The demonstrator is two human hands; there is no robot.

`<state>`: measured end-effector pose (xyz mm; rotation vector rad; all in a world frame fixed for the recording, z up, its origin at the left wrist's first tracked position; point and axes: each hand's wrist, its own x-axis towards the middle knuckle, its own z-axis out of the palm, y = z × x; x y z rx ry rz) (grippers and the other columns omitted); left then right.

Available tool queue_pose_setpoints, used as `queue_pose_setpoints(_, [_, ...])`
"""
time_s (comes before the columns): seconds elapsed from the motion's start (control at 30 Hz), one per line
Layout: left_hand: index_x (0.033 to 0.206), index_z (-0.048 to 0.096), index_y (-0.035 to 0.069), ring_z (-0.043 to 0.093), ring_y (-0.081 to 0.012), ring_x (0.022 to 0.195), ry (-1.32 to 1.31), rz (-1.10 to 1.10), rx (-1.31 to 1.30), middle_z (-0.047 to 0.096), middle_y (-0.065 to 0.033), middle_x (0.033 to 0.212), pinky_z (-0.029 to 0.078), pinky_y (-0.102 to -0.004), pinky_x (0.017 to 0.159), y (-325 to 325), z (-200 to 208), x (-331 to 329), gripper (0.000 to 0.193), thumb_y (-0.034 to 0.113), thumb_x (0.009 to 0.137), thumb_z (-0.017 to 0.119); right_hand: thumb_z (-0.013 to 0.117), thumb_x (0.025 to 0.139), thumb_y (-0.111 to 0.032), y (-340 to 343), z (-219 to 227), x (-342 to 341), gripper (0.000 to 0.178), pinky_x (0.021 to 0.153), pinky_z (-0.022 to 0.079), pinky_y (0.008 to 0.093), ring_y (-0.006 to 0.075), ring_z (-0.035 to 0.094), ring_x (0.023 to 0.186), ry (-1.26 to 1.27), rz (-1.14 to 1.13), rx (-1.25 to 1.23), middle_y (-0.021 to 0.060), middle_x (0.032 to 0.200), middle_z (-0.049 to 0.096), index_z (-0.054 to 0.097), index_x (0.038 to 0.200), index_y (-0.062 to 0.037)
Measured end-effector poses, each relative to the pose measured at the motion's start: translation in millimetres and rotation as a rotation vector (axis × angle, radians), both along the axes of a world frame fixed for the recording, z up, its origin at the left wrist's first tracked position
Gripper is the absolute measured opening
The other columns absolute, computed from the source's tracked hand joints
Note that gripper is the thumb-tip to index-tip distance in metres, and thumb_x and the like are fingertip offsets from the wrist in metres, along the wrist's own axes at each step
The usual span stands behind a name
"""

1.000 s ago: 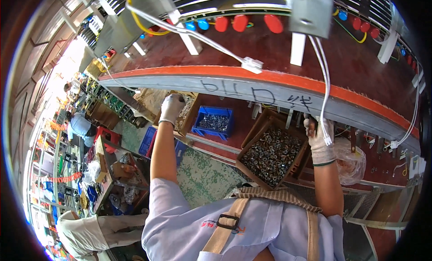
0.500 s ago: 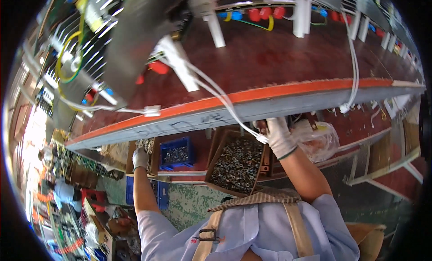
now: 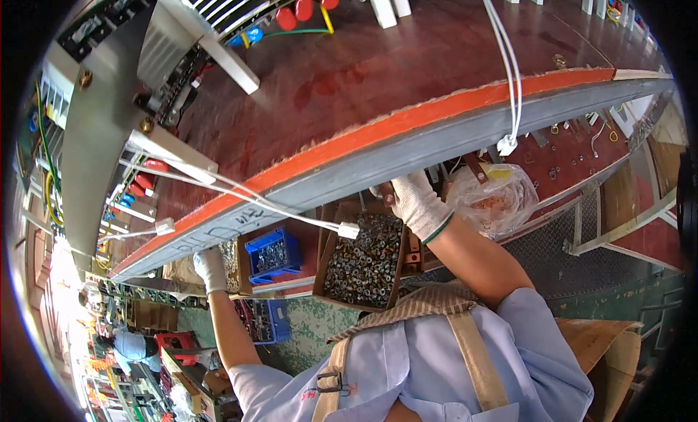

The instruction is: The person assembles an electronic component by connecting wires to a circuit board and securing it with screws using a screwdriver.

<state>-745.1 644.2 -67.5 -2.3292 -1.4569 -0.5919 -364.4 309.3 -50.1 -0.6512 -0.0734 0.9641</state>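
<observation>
While the left hand (image 3: 210,269), in a white glove, reaches up to the left side of a narrow cardboard box (image 3: 244,265) of small metal parts (image 3: 231,263), its fingertips pass behind the grey edge (image 3: 407,166) of the upper bench, so I cannot tell how far they are open or whether they have hold of anything. The right hand (image 3: 416,206), gloved likewise with a green-trimmed cuff, is raised just below that same edge, its fingers curled nearly closed about a small brown piece (image 3: 387,195) that shows at the tips. That piece sits above the far end of a wider cardboard box (image 3: 398,273), which is filled with mixed nuts and washers (image 3: 361,262). Between the two boxes stands a blue bin (image 3: 279,274) of loose metal parts, and flat brown bars (image 3: 413,253) with holes lie against the wider box's right side. To the right of the right hand, a clear plastic bag (image 3: 496,202) rests on the dark-red lower shelf (image 3: 556,171). Overhead, an orange strip (image 3: 396,125) runs along the dark-red benchtop (image 3: 327,109), and a white cable connector (image 3: 348,231) hangs in front of the wider box. A blue crate (image 3: 278,321) stands lower down, near the left forearm.
</observation>
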Motion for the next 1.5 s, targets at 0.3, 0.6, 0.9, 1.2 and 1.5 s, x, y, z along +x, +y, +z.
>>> queue_pose_setpoints(0.3, [0.095, 0.065, 0.007, 0.061, -0.0369, 0.080, -0.120, -1.070, 0.212, 0.064, -0.0163, 0.088, 0.049, -0.0467, 0.070, -236.2, 67.7, 267.9, 0.021, 0.015, 0.076, 0.067, 0.058, 0.083, 0.003, -0.5, -12.1, -2.9, 0.019, 0.046, 0.051, 0.0283, 0.0181, 0.062, 0.068, -0.005, -0.074, 0.068, 0.0075, 0.087, 0.060, 0.053, 0.098, -0.0076])
queue_pose_setpoints(0.6, [0.097, 0.065, 0.011, 0.061, -0.0388, 0.080, -0.085, -1.105, 0.316, 0.065, -0.0163, 0.087, 0.050, -0.0470, 0.070, -189.2, 19.6, 324.1, 0.023, 0.028, 0.082, 0.063, 0.054, 0.084, 0.005, 16.6, -32.1, 14.2, 0.021, 0.051, 0.050, 0.0304, 0.0175, 0.058, 0.065, 0.004, -0.111, 0.075, 0.0086, 0.085, 0.059, 0.051, 0.104, -0.0025])
queue_pose_setpoints(0.9, [0.106, 0.065, 0.013, 0.061, -0.0349, 0.089, -0.105, -1.111, -0.024, 0.063, -0.0133, 0.100, 0.049, -0.0430, 0.077, -200.3, 45.4, 295.1, 0.028, 0.029, 0.083, 0.062, 0.053, 0.085, 0.002, 8.8, -13.1, 2.0, 0.021, 0.044, 0.047, 0.0270, 0.0146, 0.058, 0.062, 0.001, -0.055, 0.003, 0.0054, 0.081, 0.058, 0.050, 0.104, -0.0063])
queue_pose_setpoints(1.2, [0.104, 0.066, 0.013, 0.062, -0.0299, 0.088, 0.511, -1.102, -0.410, 0.062, -0.0113, 0.098, 0.050, -0.0397, 0.075, -221.2, 13.0, 206.7, 0.024, 0.019, 0.081, 0.061, 0.059, 0.089, -0.018, 0.7, -5.0, -1.3, 0.024, 0.046, 0.051, 0.0234, 0.0195, 0.063, 0.067, -0.096, -0.080, -0.016, 0.0104, 0.089, 0.062, 0.053, 0.107, -0.0042])
queue_pose_setpoints(1.5, [0.105, 0.061, 0.012, 0.063, -0.0282, 0.083, 0.729, -0.989, -0.343, 0.057, -0.0096, 0.096, 0.052, -0.0394, 0.067, -248.2, 19.6, 192.0, 0.028, 0.015, 0.077, 0.061, 0.062, 0.082, -0.003, -3.6, -2.0, 2.3, 0.018, 0.044, 0.047, 0.0247, 0.0164, 0.063, 0.066, -0.023, -0.018, -0.056, 0.0040, 0.087, 0.061, 0.056, 0.098, -0.0094])
